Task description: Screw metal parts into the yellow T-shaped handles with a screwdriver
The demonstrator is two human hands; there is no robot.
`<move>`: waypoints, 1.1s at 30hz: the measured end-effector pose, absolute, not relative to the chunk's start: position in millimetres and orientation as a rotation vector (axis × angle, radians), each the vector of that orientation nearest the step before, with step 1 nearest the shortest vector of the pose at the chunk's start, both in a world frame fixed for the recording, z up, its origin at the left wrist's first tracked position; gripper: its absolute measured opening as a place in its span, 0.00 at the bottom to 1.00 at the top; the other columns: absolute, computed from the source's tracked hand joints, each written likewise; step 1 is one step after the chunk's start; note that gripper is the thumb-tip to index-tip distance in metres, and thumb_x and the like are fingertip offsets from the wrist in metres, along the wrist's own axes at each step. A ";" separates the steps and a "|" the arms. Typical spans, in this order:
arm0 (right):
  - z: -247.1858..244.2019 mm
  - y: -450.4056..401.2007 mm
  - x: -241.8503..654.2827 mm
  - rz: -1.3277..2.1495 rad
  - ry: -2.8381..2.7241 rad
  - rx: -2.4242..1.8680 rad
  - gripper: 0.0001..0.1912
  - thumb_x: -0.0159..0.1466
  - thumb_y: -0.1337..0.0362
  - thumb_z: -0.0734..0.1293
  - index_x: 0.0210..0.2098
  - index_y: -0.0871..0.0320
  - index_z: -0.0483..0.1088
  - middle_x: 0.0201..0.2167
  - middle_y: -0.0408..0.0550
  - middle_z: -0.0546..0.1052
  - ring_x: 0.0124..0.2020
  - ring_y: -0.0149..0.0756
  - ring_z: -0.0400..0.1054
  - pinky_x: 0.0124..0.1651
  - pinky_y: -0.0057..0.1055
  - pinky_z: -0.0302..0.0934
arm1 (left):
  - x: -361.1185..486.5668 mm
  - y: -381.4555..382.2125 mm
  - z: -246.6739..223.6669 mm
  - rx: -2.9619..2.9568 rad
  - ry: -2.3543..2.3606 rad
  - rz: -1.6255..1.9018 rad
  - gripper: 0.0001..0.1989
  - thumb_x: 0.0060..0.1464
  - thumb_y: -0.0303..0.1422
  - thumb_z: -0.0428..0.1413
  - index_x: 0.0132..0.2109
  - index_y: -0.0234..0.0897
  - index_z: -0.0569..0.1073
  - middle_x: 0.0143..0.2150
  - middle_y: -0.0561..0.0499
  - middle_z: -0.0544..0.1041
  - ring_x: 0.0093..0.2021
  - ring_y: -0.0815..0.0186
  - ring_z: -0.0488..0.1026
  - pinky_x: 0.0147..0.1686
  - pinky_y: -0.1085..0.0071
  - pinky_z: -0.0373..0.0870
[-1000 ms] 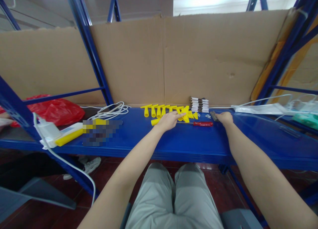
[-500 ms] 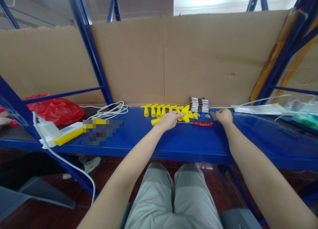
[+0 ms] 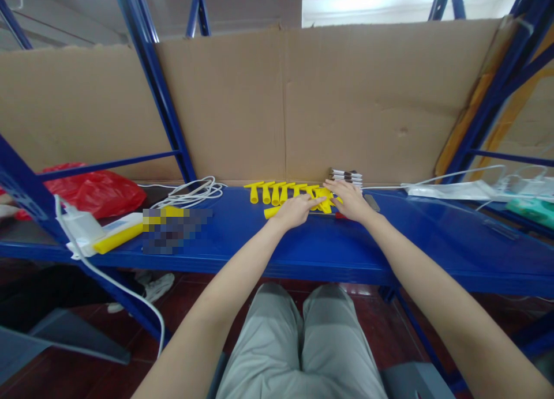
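Observation:
Several yellow T-shaped plastic pieces [image 3: 275, 194] stand in a row on the blue shelf, each with a tube-like stem. My left hand [image 3: 294, 211] rests at the row's right part, index finger stretched out and touching the yellow pieces [image 3: 324, 203] heaped there. Beside it my right hand [image 3: 350, 200] reaches over the same heap with its fingers extended, hiding some of it. Under the right hand, only the end of a red screwdriver handle [image 3: 340, 215] shows. A yellow tube [image 3: 270, 213] lies left of my left hand. Right of my right hand lies a small grey flat block [image 3: 371, 202].
Behind my right hand is a stack of white and dark pieces [image 3: 351, 175]. Cardboard [image 3: 225, 110] walls the back. Leftward are a white cable coil [image 3: 194, 192], a red plastic bag [image 3: 97, 191] and a power strip [image 3: 123, 226]. A white packet [image 3: 452, 189] lies right.
My right hand has let go of the small grey block and moved left over the yellow pieces, covering most of the screwdriver handle. My left hand has stayed in place.

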State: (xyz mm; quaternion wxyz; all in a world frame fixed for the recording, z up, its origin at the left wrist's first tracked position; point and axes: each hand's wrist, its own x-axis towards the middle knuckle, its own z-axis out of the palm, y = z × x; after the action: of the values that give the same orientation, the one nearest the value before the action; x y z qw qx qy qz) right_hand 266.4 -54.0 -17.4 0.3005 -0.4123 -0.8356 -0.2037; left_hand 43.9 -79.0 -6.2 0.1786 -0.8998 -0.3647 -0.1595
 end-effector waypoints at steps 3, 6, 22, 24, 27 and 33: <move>-15.7 -58.5 258.9 -0.597 -2.264 -1.090 0.24 0.65 0.69 0.54 0.57 0.56 0.68 0.56 0.55 0.72 0.60 0.47 0.60 0.58 0.52 0.53 | 44.2 -79.9 -5.9 -2.540 -1.044 -0.442 0.27 0.61 0.24 0.43 0.65 0.46 0.61 0.48 0.45 0.73 0.49 0.61 0.71 0.47 0.66 0.68; -15.1 -58.4 257.0 -0.646 -2.281 -1.081 0.23 0.65 0.70 0.53 0.56 0.58 0.69 0.55 0.55 0.74 0.59 0.46 0.61 0.57 0.49 0.53 | 44.3 -80.1 -6.0 -2.542 -1.042 -0.451 0.27 0.61 0.24 0.43 0.65 0.46 0.61 0.48 0.45 0.73 0.48 0.62 0.71 0.46 0.67 0.68; -8.1 -58.6 263.0 -0.759 -2.299 -1.053 0.22 0.64 0.74 0.52 0.50 0.61 0.72 0.45 0.57 0.78 0.49 0.44 0.67 0.53 0.42 0.50 | 45.0 -79.0 -6.6 -2.603 -1.014 -0.513 0.29 0.62 0.24 0.42 0.68 0.43 0.55 0.48 0.45 0.74 0.49 0.61 0.71 0.47 0.65 0.69; -7.9 -57.1 265.0 -0.758 -2.297 -1.065 0.21 0.64 0.73 0.53 0.49 0.62 0.72 0.44 0.58 0.78 0.48 0.45 0.67 0.52 0.41 0.50 | 45.2 -78.0 -7.7 -2.605 -1.015 -0.534 0.29 0.61 0.24 0.43 0.68 0.42 0.54 0.48 0.45 0.75 0.50 0.61 0.72 0.48 0.64 0.69; -8.4 -55.9 266.5 -0.763 -2.289 -1.078 0.20 0.64 0.73 0.53 0.47 0.61 0.72 0.41 0.57 0.78 0.46 0.46 0.67 0.50 0.40 0.51 | 45.6 -75.8 -9.6 -2.610 -1.014 -0.574 0.29 0.60 0.24 0.45 0.68 0.40 0.54 0.51 0.45 0.75 0.52 0.61 0.72 0.50 0.63 0.69; -7.2 -57.5 264.6 -0.771 -2.215 -1.074 0.16 0.64 0.73 0.53 0.42 0.60 0.71 0.40 0.57 0.77 0.45 0.44 0.67 0.50 0.39 0.51 | 46.3 -73.2 -10.8 -2.612 -1.078 -0.633 0.24 0.59 0.23 0.47 0.62 0.33 0.65 0.59 0.41 0.72 0.57 0.60 0.69 0.55 0.63 0.67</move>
State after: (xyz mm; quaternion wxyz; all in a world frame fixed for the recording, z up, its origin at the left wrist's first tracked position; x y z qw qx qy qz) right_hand 264.6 -57.5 -7.2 0.2774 -0.3999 -0.8251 -0.2871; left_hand 46.3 -73.2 -10.8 0.1226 -0.8952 -0.3694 -0.2169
